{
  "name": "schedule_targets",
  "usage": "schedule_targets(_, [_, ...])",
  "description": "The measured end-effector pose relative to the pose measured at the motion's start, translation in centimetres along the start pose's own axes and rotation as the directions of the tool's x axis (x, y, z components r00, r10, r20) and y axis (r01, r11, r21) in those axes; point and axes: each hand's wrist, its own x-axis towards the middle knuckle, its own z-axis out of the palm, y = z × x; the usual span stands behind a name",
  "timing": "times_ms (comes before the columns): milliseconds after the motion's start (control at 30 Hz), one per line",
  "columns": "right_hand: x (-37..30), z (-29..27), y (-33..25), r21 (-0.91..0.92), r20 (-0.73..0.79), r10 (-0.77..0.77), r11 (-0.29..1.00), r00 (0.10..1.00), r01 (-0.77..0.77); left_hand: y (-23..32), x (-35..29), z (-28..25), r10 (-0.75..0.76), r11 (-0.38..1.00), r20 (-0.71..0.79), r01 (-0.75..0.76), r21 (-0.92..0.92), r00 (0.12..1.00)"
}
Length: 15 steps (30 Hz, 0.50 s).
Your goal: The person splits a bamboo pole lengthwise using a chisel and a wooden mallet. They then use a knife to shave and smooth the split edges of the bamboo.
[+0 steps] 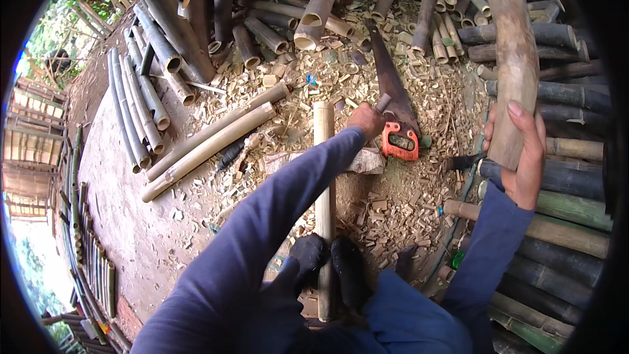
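Fingers of the right hand [521, 157] wrap a thick wooden club [514, 72], raised upright at the right. The left hand [365, 120] closes around a short tool handle [382, 102] beside the top of a pale bamboo pole [324, 177] lying toward the feet. Just right lies an orange-handled saw [395, 108] on chips, with bamboo stacks [563, 223] around.

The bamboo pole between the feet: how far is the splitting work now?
Done: chips and cut pieces cover the ground, and the saw lies aside. In hand: the left hand holds a blade handle at the top of the bamboo pole; the right hand raises a wooden mallet. Left: the pole looks unsplit.
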Motion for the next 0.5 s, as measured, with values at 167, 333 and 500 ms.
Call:
schedule_targets(167, [-2.0,0.1,5.2,0.135,-0.017,0.138,0.982,0.990,-0.134,-2.6,2.6,-1.3,-0.094,0.996,-0.010,0.094,-0.002,0.995])
schedule_targets(333, [-4.5,-1.0,11.2,0.109,-0.056,0.343,0.935,0.938,-0.336,-1.0,-0.8,-0.9,0.557,0.825,0.612,-0.288,-0.486,0.562])
schedule_targets(500, [-5.4,-0.4,11.5,0.093,-0.040,0.367,0.927,0.929,-0.363,3.3,0.2,-9.3,0.542,0.670,0.321,-0.169,-0.723,0.777])
